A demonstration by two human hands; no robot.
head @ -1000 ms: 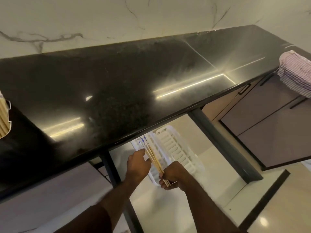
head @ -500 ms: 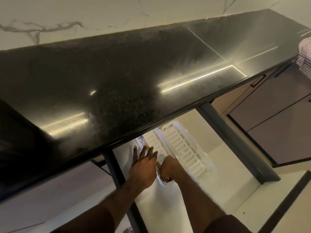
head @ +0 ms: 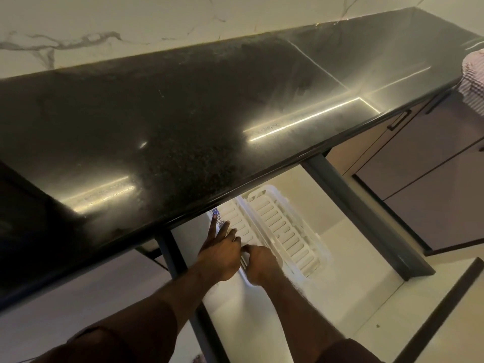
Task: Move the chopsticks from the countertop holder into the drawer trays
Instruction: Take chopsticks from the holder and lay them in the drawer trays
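Hands meet low in the view, inside an open drawer beneath a black counter. The left hand lies flat with fingers straight and spread, the index finger reaching furthest toward the back of the drawer, pressing down on the left of two white slotted trays. The right hand sits just beside it, touching it at the knuckles, with fingers curled down at the near end of the same tray; what it grips, if anything, is hidden, so I cannot tell whether it holds something.

The left tray and the right tray lie side by side, long axes running from the near right toward the far left, under the counter's edge. Chopsticks show only as a small patch of blue-and-white patterned ends at the far end of the left tray, just past the left index fingertip; they appear to lie along the tray's length, the rest covered by the hands. No writing can be read.

The drawer has a pale floor and dark grey side walls. A marble-veined wall runs behind the counter, and a checked cloth hangs at its right end above dark cabinet doors.
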